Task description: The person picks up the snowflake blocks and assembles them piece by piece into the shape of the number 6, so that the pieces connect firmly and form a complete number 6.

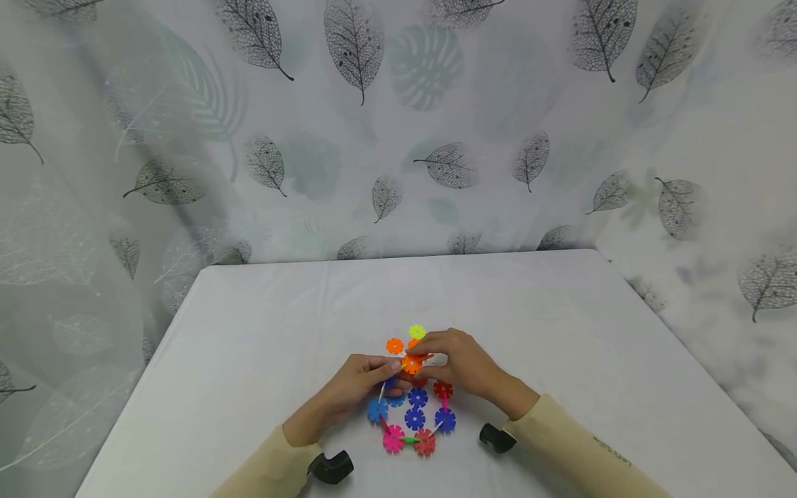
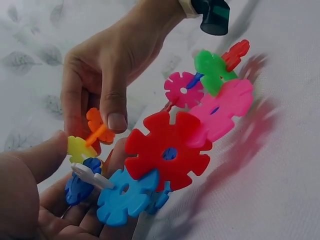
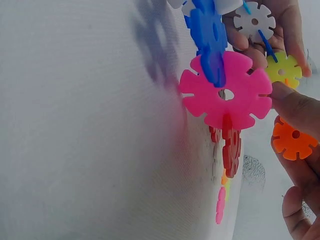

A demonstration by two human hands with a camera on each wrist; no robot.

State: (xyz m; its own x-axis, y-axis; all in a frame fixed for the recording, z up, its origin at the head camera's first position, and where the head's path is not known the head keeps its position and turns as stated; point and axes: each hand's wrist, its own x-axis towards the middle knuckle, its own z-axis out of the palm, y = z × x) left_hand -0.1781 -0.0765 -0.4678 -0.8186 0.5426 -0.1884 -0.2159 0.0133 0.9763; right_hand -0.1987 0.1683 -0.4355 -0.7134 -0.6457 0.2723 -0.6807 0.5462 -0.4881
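Orange is the notched disc [image 3: 294, 146] I see from far away, pinched by the right hand [image 1: 461, 363] with its thumb and fingers. Just beside it, the left hand [image 1: 358, 380] pinches a yellow disc [image 2: 79, 150] under its thumb. The gap between both thumbs is small. A blue disc [image 2: 76, 190] and a white disc [image 2: 91, 176], seen from the side, sit right by the left hand's fingers. From there a chain of discs [image 2: 159, 136] curves down and round toward the person, below both hands. I see red, pink, green and blue in it. I can't tell how much of it touches the cloth.

Past the hands, on the far side, I see a lime disc [image 1: 417, 332] and another orange disc [image 1: 394, 346]. Behind each hand is a tan sleeve [image 1: 579, 449], and under each wrist a dark bent piece [image 1: 333, 468]. The white table [image 1: 529, 304] spreads all around the hands. Far past them hangs a pale curtain [image 1: 311, 166] with leaves on it.
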